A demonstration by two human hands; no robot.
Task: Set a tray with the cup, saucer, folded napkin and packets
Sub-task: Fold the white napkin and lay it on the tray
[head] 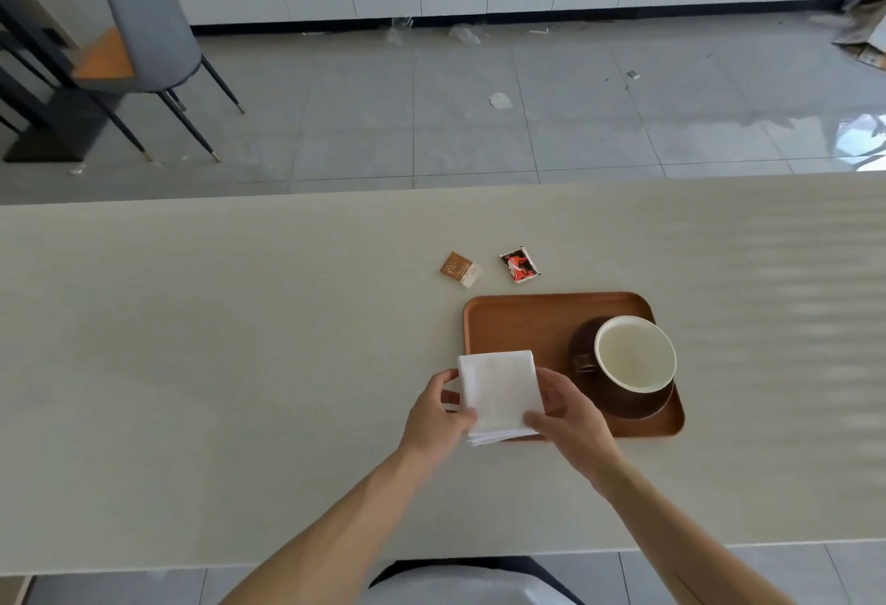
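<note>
**Napkin held at tray's near-left corner**

Your left hand [438, 417] and right hand [565, 417] pinch the folded napkin [498, 391] by its side edges, overlapping the tray [518, 317]. Cup [635, 355] sits on saucer [623, 405], tray's right side. Orange packet [459, 269] and red packet [519, 264] lie on the table [215, 364] beyond the tray.

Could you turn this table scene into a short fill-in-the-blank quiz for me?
1. The cup stands on a dark ____ on the tray.
2. Both hands, left and right, hold a folded white ____.
3. The number of packets lying on the table beyond the tray is ____.
4. The inside of the cup is ____ in colour.

Missing words: saucer; napkin; two; white
</note>
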